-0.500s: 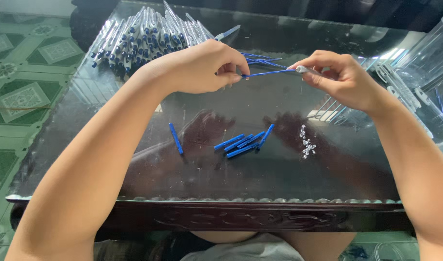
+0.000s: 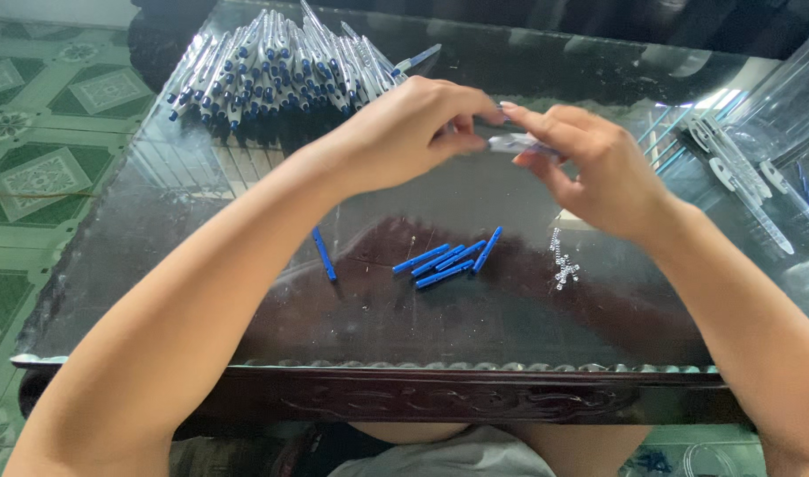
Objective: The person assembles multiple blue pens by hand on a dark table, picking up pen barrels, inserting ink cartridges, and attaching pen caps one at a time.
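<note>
Over a glass-topped table [image 2: 201, 291], the left hand [image 2: 404, 132] and right hand [image 2: 599, 172] pinch one clear pen barrel [image 2: 515, 142] between their fingertips. At eleven o'clock lies a heap of assembled pens [image 2: 272, 66]; at six, loose blue pen caps [image 2: 449, 262]; at five, small springs [image 2: 563, 265].

The tabletop [image 2: 245, 203] is glass — glossy, mirroring the arms — over a dark carved wooden frame [image 2: 440, 399]. The loose blue pieces [image 2: 447, 261] look like smooth plastic, as do the stacked pens [image 2: 272, 66] with clear, shiny barrels. The small springs [image 2: 563, 263] glint like bright metal wire. The floor [image 2: 42, 132] shows patterned green tiles — faintly glossy.
</note>
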